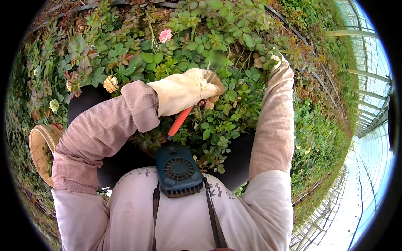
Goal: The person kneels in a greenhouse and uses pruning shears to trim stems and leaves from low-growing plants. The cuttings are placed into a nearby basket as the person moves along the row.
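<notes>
My left hand point(211, 86), in a pale work glove, is closed around red-handled pruning shears point(180, 121). One handle points back toward my chest, and a thin blade shows past the glove at the rose leaves. Just beyond the blade a blurred green leaf point(216, 59) stands out. Farther right, my right hand point(277, 59), also in a pale glove, reaches into the rose foliage point(248, 37). Leaves cover most of it, so its fingers and anything in them are hidden. Low rose bushes point(205, 125) grow between my arms.
A bucket point(42, 150) with a pale rim stands by my left elbow. A blue portable fan point(179, 169) hangs on straps at my chest. Pink point(165, 35) and pale orange point(111, 84) roses bloom ahead. Dark hoses point(292, 28) run along the soil. Greenhouse framing point(370, 73) rises at right.
</notes>
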